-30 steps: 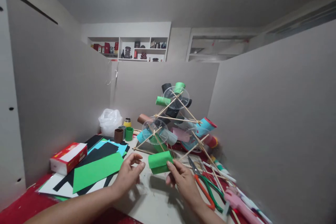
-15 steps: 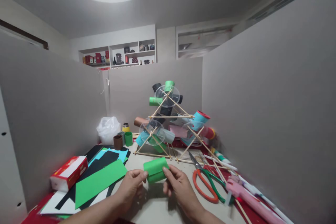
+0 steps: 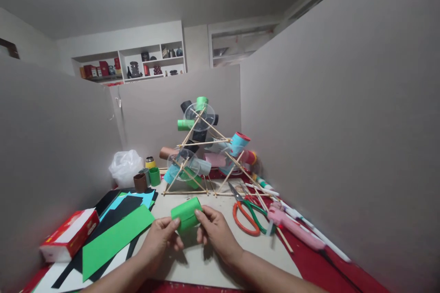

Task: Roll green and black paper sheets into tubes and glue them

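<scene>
Between both hands, above the board on the table, is a green paper tube (image 3: 186, 214) with a seam running along its side. My left hand (image 3: 164, 234) pinches its left end between thumb and fingers. My right hand (image 3: 213, 229) grips the other end, thumb pressed near the seam. Beyond the hands stands a wooden-stick frame (image 3: 184, 193) with clear plastic discs (image 3: 200, 118) and several coloured paper tubes on it. A green paper strip (image 3: 118, 241) lies to the left of my left hand, over black and white sheets.
Scissors (image 3: 246, 216) with orange and green handles and a pink glue gun (image 3: 297, 229) lie on the right. A red tissue pack (image 3: 70, 236), a white plastic bag (image 3: 126, 168) and a small brown tube (image 3: 140, 183) are on the left. Grey partitions (image 3: 319, 114) enclose the table.
The view has turned slightly right, so everything sits further left. The green tube tilts a little more, its right end higher. Both hands keep their hold on it.
</scene>
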`<state>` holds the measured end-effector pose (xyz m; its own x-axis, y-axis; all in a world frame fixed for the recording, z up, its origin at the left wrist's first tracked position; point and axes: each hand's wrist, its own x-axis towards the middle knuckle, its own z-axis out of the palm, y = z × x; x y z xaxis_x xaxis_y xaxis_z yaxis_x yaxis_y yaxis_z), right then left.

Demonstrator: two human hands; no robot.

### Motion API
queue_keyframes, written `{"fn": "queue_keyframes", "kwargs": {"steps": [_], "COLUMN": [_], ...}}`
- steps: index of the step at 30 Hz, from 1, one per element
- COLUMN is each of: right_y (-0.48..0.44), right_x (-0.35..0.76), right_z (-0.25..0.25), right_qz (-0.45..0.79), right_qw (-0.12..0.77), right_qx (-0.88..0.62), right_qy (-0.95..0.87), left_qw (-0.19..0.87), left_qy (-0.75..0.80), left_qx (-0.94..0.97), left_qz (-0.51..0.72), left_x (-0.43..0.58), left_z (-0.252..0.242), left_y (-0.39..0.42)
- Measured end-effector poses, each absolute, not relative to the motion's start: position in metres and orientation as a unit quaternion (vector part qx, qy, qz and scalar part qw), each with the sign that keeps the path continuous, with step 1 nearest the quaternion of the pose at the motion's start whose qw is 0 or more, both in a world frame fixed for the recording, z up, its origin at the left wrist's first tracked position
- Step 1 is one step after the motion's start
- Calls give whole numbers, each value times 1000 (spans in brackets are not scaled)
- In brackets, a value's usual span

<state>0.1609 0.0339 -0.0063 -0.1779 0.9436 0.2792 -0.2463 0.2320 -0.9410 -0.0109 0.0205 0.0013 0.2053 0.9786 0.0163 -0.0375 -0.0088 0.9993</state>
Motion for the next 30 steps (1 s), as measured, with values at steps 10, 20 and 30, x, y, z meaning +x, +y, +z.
{"fn": "queue_keyframes", "kwargs": {"steps": [10, 20, 30], "right_y": [41, 41, 41], "right_x": [163, 161, 161], "right_z": [-6, -10, -12], "right_qz": [562, 570, 571], "right_qw": [558, 554, 541], "right_qx": [-329, -332, -323], "right_qy": [-514, -508, -526], "left_qw": [540, 559, 540], "left_qy": [417, 403, 401], "left_qx": [579, 559, 573], "left_qz": [447, 462, 468], "left_x": [-13, -11, -13], "left_z": [0, -3, -11], "left_y": [21, 20, 25]}}
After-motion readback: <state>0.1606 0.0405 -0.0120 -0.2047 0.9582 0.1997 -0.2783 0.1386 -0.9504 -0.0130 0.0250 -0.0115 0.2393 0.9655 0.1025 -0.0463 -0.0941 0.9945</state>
